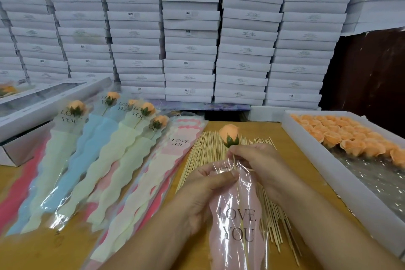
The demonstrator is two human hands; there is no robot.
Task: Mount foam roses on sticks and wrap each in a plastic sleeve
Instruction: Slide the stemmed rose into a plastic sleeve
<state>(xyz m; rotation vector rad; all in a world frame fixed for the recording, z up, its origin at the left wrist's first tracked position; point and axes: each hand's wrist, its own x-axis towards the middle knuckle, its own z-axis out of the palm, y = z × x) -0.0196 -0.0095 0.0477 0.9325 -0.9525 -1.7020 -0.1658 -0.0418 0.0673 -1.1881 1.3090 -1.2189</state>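
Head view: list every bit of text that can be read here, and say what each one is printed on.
"LOVE YOU": pink sleeve held in both hands.
"LOVE YOU": top sleeve of the empty sleeve stack.
"LOVE YOU": finished wrapped roses, partly hidden on some.
"SGS": labels on several stacked white boxes.
Smaller print on the box labels: too small and blurred to read.

Left hand (203, 190) fingers pinched, right hand (260, 160) fingers pinched

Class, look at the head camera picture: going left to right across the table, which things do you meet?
Finished wrapped roses → stack of empty sleeves → bare sticks → rose being sleeved → tray of loose foam roses.
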